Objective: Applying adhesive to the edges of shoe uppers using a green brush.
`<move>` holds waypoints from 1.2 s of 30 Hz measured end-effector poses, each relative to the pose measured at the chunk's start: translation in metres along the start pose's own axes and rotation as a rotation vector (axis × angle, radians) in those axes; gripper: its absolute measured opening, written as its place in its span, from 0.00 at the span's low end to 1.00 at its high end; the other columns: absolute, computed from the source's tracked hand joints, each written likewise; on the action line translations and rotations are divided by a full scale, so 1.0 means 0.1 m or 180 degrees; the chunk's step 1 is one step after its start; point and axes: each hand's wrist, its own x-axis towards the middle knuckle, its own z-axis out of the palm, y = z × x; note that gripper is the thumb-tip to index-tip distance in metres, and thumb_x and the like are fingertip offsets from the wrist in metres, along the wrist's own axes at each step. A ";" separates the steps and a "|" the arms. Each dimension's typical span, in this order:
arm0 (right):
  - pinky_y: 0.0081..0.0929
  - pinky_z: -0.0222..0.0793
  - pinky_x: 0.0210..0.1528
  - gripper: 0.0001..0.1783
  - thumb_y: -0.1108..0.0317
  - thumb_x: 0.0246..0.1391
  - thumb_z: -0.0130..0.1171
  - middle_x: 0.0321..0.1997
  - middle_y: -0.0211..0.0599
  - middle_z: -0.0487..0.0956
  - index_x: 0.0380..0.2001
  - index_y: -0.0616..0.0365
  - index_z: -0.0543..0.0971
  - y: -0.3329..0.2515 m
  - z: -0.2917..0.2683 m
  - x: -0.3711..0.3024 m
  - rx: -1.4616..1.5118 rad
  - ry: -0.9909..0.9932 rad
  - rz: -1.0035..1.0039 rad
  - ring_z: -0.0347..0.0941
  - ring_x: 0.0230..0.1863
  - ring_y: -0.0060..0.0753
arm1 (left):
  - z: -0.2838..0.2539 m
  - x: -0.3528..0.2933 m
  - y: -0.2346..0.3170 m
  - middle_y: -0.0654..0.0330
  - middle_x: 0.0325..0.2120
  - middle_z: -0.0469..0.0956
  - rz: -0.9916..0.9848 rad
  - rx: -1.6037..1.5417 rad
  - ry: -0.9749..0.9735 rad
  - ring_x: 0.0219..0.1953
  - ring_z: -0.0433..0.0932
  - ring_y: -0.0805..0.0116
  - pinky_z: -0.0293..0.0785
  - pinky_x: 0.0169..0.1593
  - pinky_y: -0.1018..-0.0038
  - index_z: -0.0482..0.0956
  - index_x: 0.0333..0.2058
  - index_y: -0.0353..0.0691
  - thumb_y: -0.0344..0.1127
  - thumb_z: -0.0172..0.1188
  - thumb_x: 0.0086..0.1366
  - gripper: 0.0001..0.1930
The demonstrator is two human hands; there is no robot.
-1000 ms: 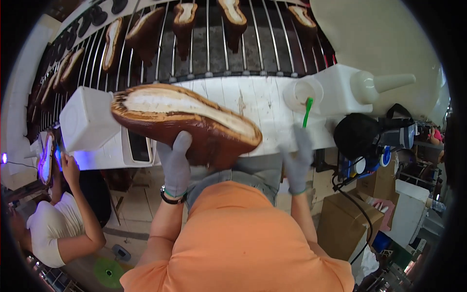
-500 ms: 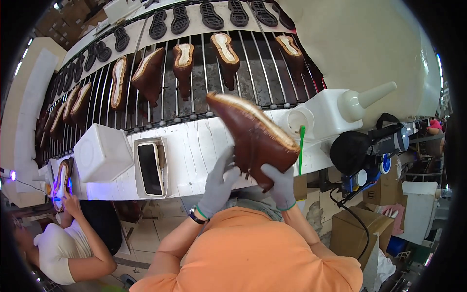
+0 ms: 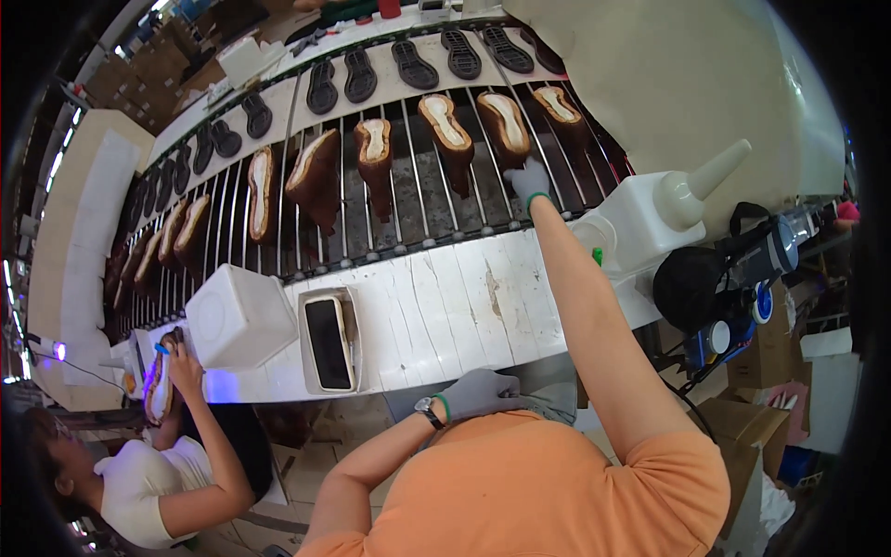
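Observation:
My right arm stretches out over the bench to the rack. The grey-gloved right hand (image 3: 530,181) is closed at the lower end of a brown leather boot upper (image 3: 506,132). That boot lies sole side up on the metal bars, its pale underside ringed by a tan edge; part of its shaft is behind the hand. Close to my body, below the bench edge, my left hand (image 3: 478,390), also in a grey glove, rests with fingers loosely outstretched and nothing visible in it. Similar boot uppers (image 3: 446,125) lie on either side along the rack (image 3: 408,186).
Black soles (image 3: 414,64) line a ledge behind the rack. On the white bench (image 3: 436,297) stand a boxed phone (image 3: 329,343), a white container (image 3: 239,316) and a white spouted bottle (image 3: 645,218) at right. A co-worker (image 3: 153,473) handles a shoe at left.
The boot upper that both hands held over the bench now lies on the rack between two others, my right hand at it. My left hand has let go and drawn back to my body.

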 end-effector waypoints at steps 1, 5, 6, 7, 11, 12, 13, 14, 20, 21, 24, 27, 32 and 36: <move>0.46 0.72 0.54 0.33 0.62 0.46 0.65 0.49 0.62 0.79 0.55 0.66 0.73 0.09 0.03 0.05 -0.0550 -0.0350 0.0640 0.76 0.51 0.63 | 0.01 0.01 0.00 0.57 0.19 0.78 0.0025 0.0051 0.0074 0.24 0.78 0.57 0.73 0.35 0.63 0.78 0.32 0.42 0.57 0.54 0.66 0.22; 0.47 0.65 0.62 0.32 0.61 0.52 0.59 0.58 0.59 0.73 0.57 0.68 0.68 0.26 0.26 -0.39 -0.1054 -0.0087 0.0434 0.66 0.62 0.59 | 0.14 0.04 -0.04 0.55 0.20 0.79 0.0012 0.0367 0.0436 0.23 0.79 0.56 0.74 0.32 0.63 0.76 0.36 0.42 0.53 0.57 0.67 0.18; 0.46 0.62 0.64 0.31 0.60 0.53 0.58 0.57 0.57 0.73 0.57 0.67 0.68 0.24 0.32 -0.55 -0.1337 0.0192 0.0044 0.64 0.63 0.58 | 0.18 0.05 -0.06 0.54 0.20 0.79 0.0121 0.0486 0.0583 0.23 0.79 0.55 0.75 0.33 0.63 0.76 0.36 0.42 0.52 0.57 0.67 0.17; 0.46 0.59 0.66 0.30 0.59 0.55 0.56 0.57 0.55 0.73 0.57 0.67 0.69 0.22 0.36 -0.72 -0.1654 0.0421 -0.0297 0.63 0.64 0.56 | 0.21 0.06 -0.08 0.54 0.21 0.80 0.0225 0.0598 0.0728 0.23 0.80 0.54 0.75 0.33 0.62 0.76 0.36 0.42 0.52 0.57 0.67 0.17; 0.46 0.51 0.69 0.30 0.53 0.61 0.51 0.60 0.51 0.72 0.59 0.65 0.69 0.06 0.31 -1.19 -0.2205 0.0180 -0.0793 0.61 0.66 0.50 | 0.32 0.09 -0.09 0.53 0.23 0.81 0.0402 0.0982 0.1093 0.26 0.81 0.51 0.77 0.33 0.60 0.76 0.37 0.43 0.50 0.57 0.67 0.15; 0.47 0.49 0.70 0.30 0.52 0.63 0.49 0.61 0.50 0.71 0.60 0.64 0.69 0.05 0.28 -1.33 -0.2346 0.0219 -0.1016 0.60 0.67 0.50 | 0.33 0.10 -0.09 0.52 0.24 0.81 0.0375 0.1069 0.1112 0.27 0.82 0.50 0.78 0.34 0.60 0.76 0.38 0.43 0.50 0.57 0.67 0.16; 0.48 0.47 0.71 0.31 0.51 0.64 0.48 0.63 0.49 0.71 0.61 0.64 0.68 0.03 0.24 -1.42 -0.2511 0.0173 -0.1191 0.60 0.67 0.50 | 0.35 0.11 -0.08 0.52 0.24 0.82 0.0301 0.1168 0.1057 0.27 0.81 0.50 0.78 0.34 0.59 0.76 0.39 0.43 0.51 0.58 0.67 0.16; 0.51 0.42 0.73 0.33 0.49 0.66 0.45 0.68 0.48 0.67 0.64 0.63 0.66 0.02 0.18 -1.46 -0.2526 -0.0111 -0.1205 0.57 0.70 0.51 | 0.36 0.12 -0.08 0.52 0.25 0.82 0.0225 0.1259 0.1011 0.27 0.81 0.50 0.78 0.34 0.59 0.76 0.39 0.43 0.51 0.58 0.67 0.17; 0.64 0.28 0.73 0.40 0.40 0.65 0.42 0.75 0.51 0.55 0.70 0.55 0.58 -0.01 -0.07 -1.78 -0.2608 -0.0292 -0.1581 0.45 0.76 0.54 | 0.43 0.01 -0.04 0.56 0.28 0.80 0.0866 0.1298 0.1871 0.30 0.81 0.53 0.77 0.34 0.61 0.73 0.56 0.40 0.44 0.66 0.59 0.27; 0.66 0.25 0.73 0.40 0.40 0.65 0.41 0.76 0.51 0.53 0.71 0.54 0.57 -0.02 -0.11 -1.84 -0.2661 -0.0298 -0.1641 0.43 0.77 0.54 | 0.40 -0.04 -0.05 0.54 0.32 0.80 0.0933 0.1394 0.2157 0.33 0.81 0.56 0.78 0.35 0.64 0.73 0.56 0.39 0.45 0.66 0.59 0.28; 0.68 0.22 0.72 0.44 0.35 0.61 0.43 0.78 0.46 0.49 0.73 0.47 0.52 -0.03 -0.18 -1.96 -0.2642 -0.0446 -0.1721 0.39 0.78 0.53 | 0.13 0.01 -0.08 0.48 0.47 0.77 0.1909 0.1100 0.3222 0.45 0.79 0.49 0.76 0.47 0.61 0.67 0.60 0.37 0.50 0.61 0.63 0.33; 0.70 0.23 0.72 0.43 0.41 0.59 0.48 0.78 0.42 0.49 0.73 0.43 0.52 0.01 -0.14 -1.98 -0.2593 -0.0437 -0.1953 0.38 0.78 0.54 | -0.27 0.29 -0.14 0.44 0.63 0.64 0.2010 0.1298 0.3446 0.65 0.62 0.41 0.57 0.66 0.52 0.57 0.67 0.36 0.57 0.49 0.69 0.38; 0.76 0.23 0.69 0.42 0.39 0.60 0.40 0.78 0.43 0.48 0.74 0.42 0.50 0.21 0.00 -1.92 -0.3890 -0.0005 -0.2478 0.37 0.78 0.58 | -0.60 0.97 -0.22 0.49 0.72 0.50 0.0480 0.2105 0.3053 0.73 0.46 0.45 0.47 0.67 0.40 0.60 0.69 0.47 0.57 0.51 0.66 0.36; 0.76 0.23 0.69 0.41 0.39 0.61 0.40 0.78 0.42 0.48 0.74 0.42 0.51 0.33 0.10 -1.89 -0.4254 0.0411 -0.2708 0.37 0.78 0.57 | -0.65 1.12 -0.31 0.50 0.73 0.45 0.0627 0.2063 0.3110 0.73 0.45 0.42 0.46 0.66 0.36 0.61 0.69 0.51 0.56 0.53 0.63 0.37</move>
